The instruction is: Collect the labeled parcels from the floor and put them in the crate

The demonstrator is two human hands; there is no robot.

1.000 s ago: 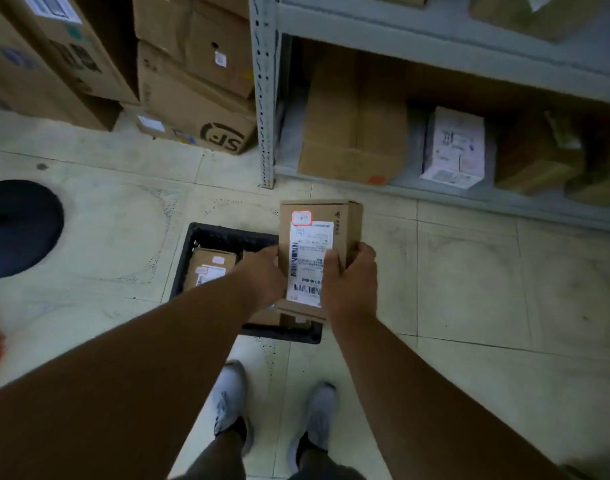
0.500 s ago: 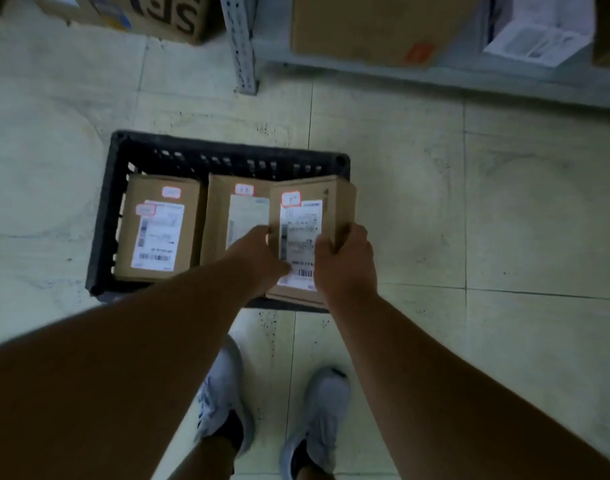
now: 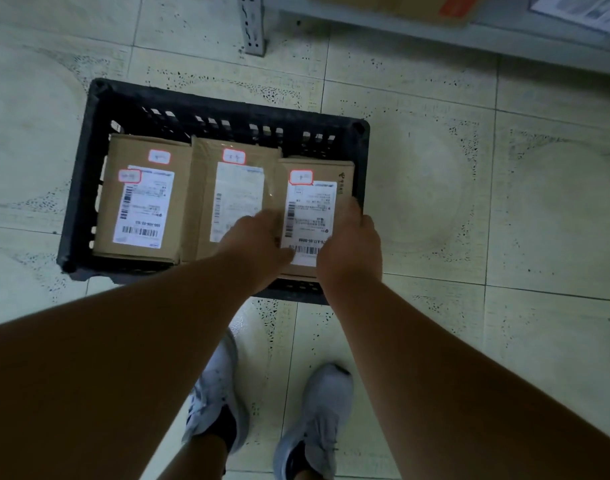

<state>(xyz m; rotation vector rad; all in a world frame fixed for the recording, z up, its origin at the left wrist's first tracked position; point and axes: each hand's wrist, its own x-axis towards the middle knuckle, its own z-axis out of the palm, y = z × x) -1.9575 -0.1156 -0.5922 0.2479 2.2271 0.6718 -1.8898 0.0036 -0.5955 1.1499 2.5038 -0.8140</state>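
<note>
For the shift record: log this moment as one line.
phase: placing | left hand + right hand: gripping third parcel | crate: two parcels inside | slot: right end

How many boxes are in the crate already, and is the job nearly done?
Two labeled parcels, left parcel and middle parcel, already lie in the black crate. Left hand and right hand hold a third parcel at its right end. No more show on the floor here.
</note>
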